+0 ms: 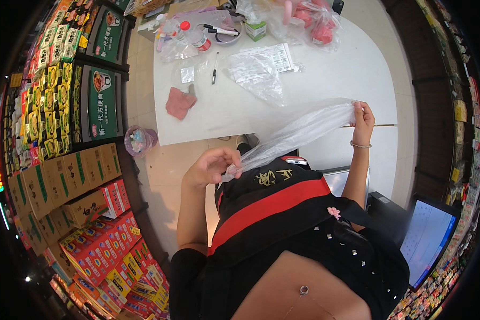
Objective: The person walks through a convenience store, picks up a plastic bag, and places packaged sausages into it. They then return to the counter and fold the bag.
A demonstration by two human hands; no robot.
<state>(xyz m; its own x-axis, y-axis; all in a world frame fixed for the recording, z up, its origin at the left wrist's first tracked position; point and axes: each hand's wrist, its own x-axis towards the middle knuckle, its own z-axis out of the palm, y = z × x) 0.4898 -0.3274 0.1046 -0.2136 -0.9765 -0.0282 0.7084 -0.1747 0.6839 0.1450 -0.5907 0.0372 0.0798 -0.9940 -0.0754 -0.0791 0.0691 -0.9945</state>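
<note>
A clear, thin plastic bag is stretched in a long slanting strip between my two hands, above my lap and the table's near edge. My left hand pinches its gathered lower end between thumb and fingers. The upper end is gripped by my right hand, higher up and to the right. Beyond the stretched bag, another crumpled clear plastic bag lies on the white table, partly over a printed sheet. Below the strip is my black apron with a red band.
On the table lie a pink cloth, a pen, a red-capped bottle, a green box and bagged red items. A waste bin stands left, beside stocked shelves and cartons. A monitor is at right.
</note>
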